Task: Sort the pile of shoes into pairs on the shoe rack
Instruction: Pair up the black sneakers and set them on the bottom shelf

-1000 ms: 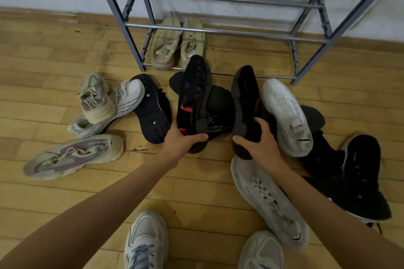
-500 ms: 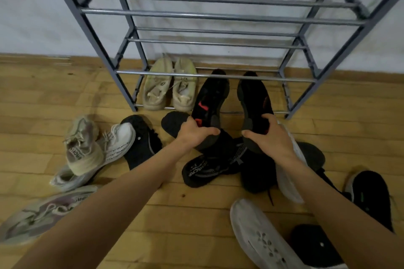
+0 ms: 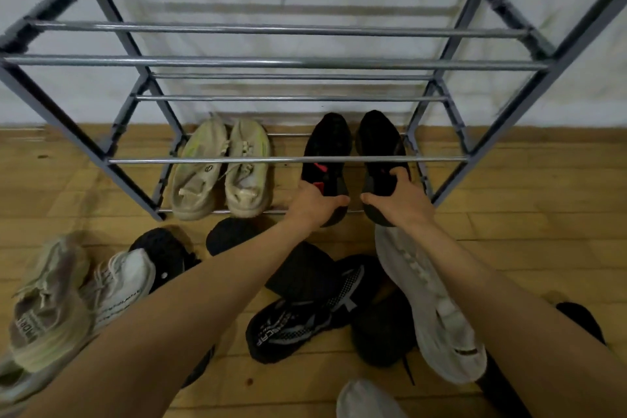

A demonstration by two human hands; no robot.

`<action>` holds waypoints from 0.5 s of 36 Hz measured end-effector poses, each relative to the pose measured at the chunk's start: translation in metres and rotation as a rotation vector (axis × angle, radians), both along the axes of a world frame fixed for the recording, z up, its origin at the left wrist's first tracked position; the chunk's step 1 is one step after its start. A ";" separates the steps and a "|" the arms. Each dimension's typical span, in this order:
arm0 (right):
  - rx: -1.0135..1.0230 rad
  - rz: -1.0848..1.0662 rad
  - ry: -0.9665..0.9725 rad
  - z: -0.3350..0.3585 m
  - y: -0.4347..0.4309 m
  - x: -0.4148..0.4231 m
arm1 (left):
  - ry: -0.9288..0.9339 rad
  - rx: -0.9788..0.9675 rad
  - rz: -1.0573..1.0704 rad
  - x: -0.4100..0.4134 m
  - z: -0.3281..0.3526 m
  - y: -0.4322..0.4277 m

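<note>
We look down at a grey metal shoe rack standing against a pale wall, with two bare arms reaching toward its bottom tier. The left hand grips the heel of the left black shoe, thumb across the back and fingers curled round the outer side by a red mark. The right hand grips the right black shoe the same way, fingers hooked over the collar. Both shoes lie side by side, their long axes running front to back in the rack, toes toward the wall, heels toward the hands and jutting just past the rack's lowest front bar. Each hand is nearest its own shoe, so we judge a short push away from the fingers, then letting go, would seat them. A beige pair sits on the same tier, at the rack's left. A rack bar crosses the black shoes, and we cannot tell whether their soles rest fully on the rails. The pile in front of the rack is blurred, partly covered by the arms and cut off at the frame edges
</note>
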State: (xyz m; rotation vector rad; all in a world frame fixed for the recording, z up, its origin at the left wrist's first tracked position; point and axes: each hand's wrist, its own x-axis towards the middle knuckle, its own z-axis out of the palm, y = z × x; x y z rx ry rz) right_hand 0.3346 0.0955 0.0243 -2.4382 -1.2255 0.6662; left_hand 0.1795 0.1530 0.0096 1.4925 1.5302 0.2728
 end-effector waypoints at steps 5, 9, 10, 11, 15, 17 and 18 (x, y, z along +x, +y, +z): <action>-0.002 0.011 -0.057 -0.007 0.012 0.011 | 0.029 0.027 0.001 0.020 -0.006 0.006; -0.013 0.023 -0.104 -0.013 0.017 0.019 | 0.038 0.030 0.038 0.031 -0.011 0.010; -0.023 0.027 -0.122 -0.014 0.018 0.019 | 0.043 0.033 0.043 0.033 -0.012 0.010; -0.030 0.032 -0.137 -0.015 0.020 0.019 | 0.046 0.030 0.047 0.036 -0.013 0.009; -0.040 0.031 -0.100 -0.022 0.021 0.019 | 0.039 0.019 0.045 0.041 -0.021 0.002; -0.024 0.020 -0.053 -0.025 0.019 0.020 | 0.028 0.040 0.002 0.039 -0.024 0.002; -0.015 0.016 -0.032 -0.026 0.018 0.021 | 0.020 0.045 -0.019 0.037 -0.025 0.003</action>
